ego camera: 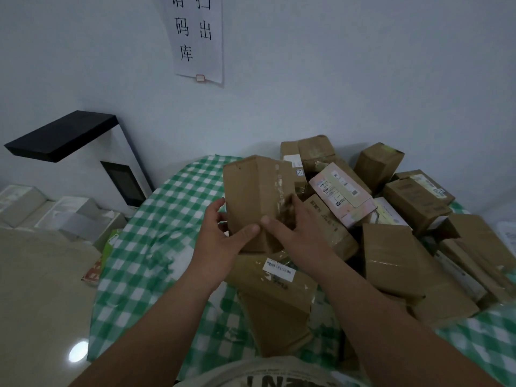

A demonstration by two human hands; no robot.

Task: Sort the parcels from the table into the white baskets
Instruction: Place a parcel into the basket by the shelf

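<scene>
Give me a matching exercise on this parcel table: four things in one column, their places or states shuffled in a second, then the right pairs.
Things:
1. Tall brown cardboard parcel
2. Pale pink printed carton
3. White paper sign with black characters
4. Green-and-white checked tablecloth

Places or states:
A. Stuck on the wall
B. Held by the left hand and right hand
C. Spread under the parcels
D. Lying atop the brown pile

Pairs: 1-B, 2-D, 3-A, 4-C
</scene>
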